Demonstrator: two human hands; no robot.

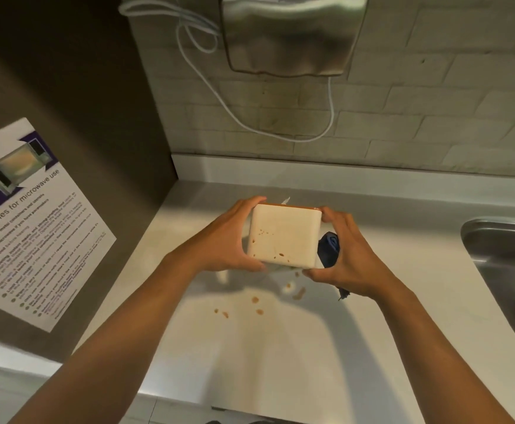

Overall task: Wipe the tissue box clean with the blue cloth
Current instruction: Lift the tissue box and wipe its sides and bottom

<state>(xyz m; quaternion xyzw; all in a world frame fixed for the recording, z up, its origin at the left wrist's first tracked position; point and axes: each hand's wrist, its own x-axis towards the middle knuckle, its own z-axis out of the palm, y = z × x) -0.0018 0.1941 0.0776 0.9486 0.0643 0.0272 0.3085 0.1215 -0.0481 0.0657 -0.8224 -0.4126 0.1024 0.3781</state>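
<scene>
A cream-white tissue box [283, 235] is held above the white counter, its broad face turned up toward me and speckled with small brown spots. My left hand [235, 237] grips its left side, fingers over the far edge and thumb under the near corner. My right hand [342, 255] grips the right side. The dark blue cloth [329, 249] is bunched between my right palm and the box, with a scrap of it showing below my wrist. A bit of white tissue pokes out behind the box's far edge.
Brown spill spots [256, 304] lie on the counter [280, 362] under the box. A steel sink [507, 270] is at the right. A microwave-use notice [32, 228] hangs on the brown panel at left. A steel dispenser [290, 35] and white cable [219, 96] hang on the tiled wall.
</scene>
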